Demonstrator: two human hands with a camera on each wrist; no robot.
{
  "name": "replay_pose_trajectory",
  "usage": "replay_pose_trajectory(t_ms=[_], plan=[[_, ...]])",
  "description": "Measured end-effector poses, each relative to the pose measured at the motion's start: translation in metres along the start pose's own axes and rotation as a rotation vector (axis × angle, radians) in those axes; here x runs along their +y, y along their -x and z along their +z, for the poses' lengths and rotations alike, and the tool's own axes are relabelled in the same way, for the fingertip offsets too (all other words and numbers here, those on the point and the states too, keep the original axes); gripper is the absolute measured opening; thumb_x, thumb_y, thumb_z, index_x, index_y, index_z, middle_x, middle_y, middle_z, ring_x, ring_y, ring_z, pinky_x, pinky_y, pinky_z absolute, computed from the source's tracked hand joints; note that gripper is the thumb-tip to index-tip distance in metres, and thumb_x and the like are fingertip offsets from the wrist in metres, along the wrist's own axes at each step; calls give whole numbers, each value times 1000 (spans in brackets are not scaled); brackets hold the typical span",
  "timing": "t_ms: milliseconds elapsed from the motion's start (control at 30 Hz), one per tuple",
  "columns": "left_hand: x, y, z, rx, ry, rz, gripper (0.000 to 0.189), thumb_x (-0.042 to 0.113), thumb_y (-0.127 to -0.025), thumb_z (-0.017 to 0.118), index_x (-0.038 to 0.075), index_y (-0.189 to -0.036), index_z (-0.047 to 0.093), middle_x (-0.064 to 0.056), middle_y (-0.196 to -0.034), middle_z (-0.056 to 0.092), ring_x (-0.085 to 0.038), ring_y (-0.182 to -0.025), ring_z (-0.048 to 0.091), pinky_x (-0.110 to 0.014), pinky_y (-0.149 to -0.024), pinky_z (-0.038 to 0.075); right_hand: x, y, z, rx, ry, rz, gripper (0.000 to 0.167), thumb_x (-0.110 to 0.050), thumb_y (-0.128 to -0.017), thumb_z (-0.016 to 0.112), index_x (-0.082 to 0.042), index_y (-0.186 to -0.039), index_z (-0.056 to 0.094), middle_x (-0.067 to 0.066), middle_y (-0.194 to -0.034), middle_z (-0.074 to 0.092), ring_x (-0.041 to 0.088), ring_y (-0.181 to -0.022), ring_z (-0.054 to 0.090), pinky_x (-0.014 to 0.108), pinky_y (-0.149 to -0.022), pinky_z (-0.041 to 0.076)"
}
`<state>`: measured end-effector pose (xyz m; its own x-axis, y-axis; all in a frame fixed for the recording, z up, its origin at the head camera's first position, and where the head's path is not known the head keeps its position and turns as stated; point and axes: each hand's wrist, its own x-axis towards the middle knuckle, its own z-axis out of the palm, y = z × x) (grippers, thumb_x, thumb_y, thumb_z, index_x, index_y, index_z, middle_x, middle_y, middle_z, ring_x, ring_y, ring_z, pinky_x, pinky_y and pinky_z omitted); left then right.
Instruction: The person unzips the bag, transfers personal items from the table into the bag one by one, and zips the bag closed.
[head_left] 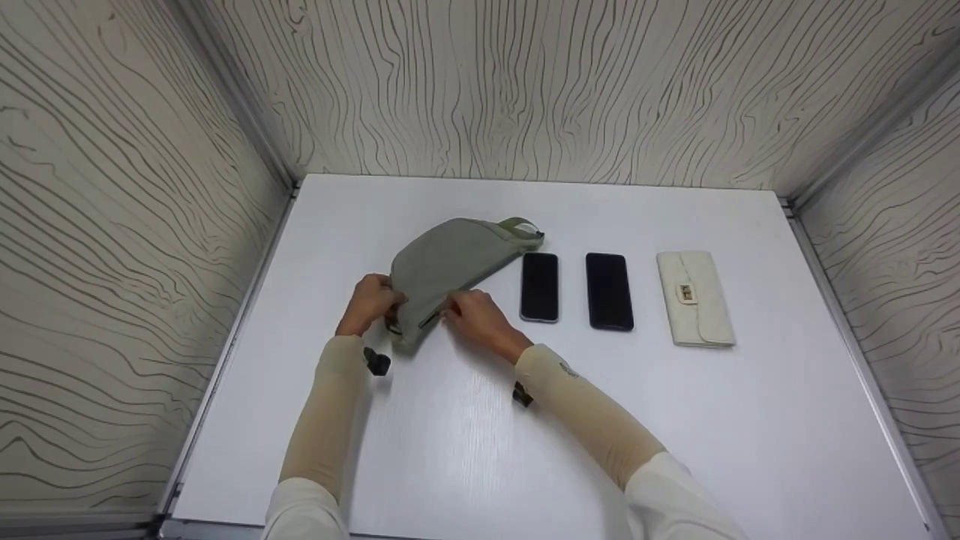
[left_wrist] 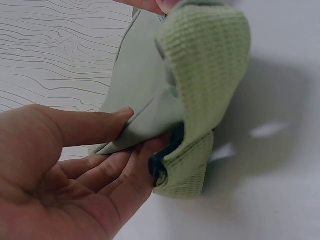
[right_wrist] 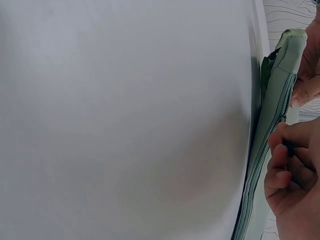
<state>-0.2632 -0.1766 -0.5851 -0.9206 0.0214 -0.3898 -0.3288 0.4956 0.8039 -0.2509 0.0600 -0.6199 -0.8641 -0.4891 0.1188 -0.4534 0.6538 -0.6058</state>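
Observation:
A grey-green waist bag (head_left: 450, 259) lies slanted on the white table, with a zipper (right_wrist: 285, 102) along its near edge. At the bag's left end my left hand (head_left: 370, 301) pinches the fabric between thumb and fingers. Beside those fingers, a ribbed light-green strap (left_wrist: 210, 65) loops over in the left wrist view. On the near edge, my right hand (head_left: 480, 319) pinches the zipper's pull tab, close to the slider; the tab is mostly hidden by the fingers. In the right wrist view the zipper line looks closed below the right hand.
Right of the bag lie two black-screened phones, a smaller phone (head_left: 539, 287) almost touching it and a larger phone (head_left: 609, 291). Farther right is a cream wallet (head_left: 695, 298) with a metal clasp. Wood-patterned walls (head_left: 495, 90) enclose the white table (head_left: 795, 420) on three sides.

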Motion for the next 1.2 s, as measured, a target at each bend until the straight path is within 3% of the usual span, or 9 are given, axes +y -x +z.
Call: replay_pose_trajectory(t_ms=[233, 500, 867, 1200], plan=[[-1, -2, 0, -3, 11, 5, 47, 11, -99, 64, -10, -141, 58, -23, -121, 71, -19, -85, 68, -29, -76, 56, 3, -2, -3, 8, -26, -6, 12, -14, -104, 68, -6, -102, 77, 8, -98, 78, 21, -89, 71, 39, -82, 58], [-5, -4, -1, -14, 62, 18, 36, 9, -97, 65, -11, -127, 65, -17, -109, 71, -17, -79, 69, -26, -70, 57, 4, -2, -5, 3, -19, 25, 13, -15, -105, 67, -7, -102, 76, 7, -93, 75, 13, -80, 60, 34, -75, 52], [-4, -4, -2, -2, 50, 30, 35, 10, -97, 65, -11, -125, 66, -17, -109, 71, -16, -78, 68, -26, -70, 57, 6, -4, -9, 20, -34, 26, 13, -14, -104, 67, -7, -105, 78, 9, -99, 78, 21, -89, 72, 38, -80, 58], [-5, -4, -2, 8, 32, 44, 33, 12, -98, 65, -11, -122, 67, -18, -108, 72, -16, -79, 68, -26, -71, 56, 9, -5, -13, 6, -46, 74, 14, -15, -104, 68, -6, -109, 78, 10, -104, 78, 22, -94, 72, 40, -84, 59]])
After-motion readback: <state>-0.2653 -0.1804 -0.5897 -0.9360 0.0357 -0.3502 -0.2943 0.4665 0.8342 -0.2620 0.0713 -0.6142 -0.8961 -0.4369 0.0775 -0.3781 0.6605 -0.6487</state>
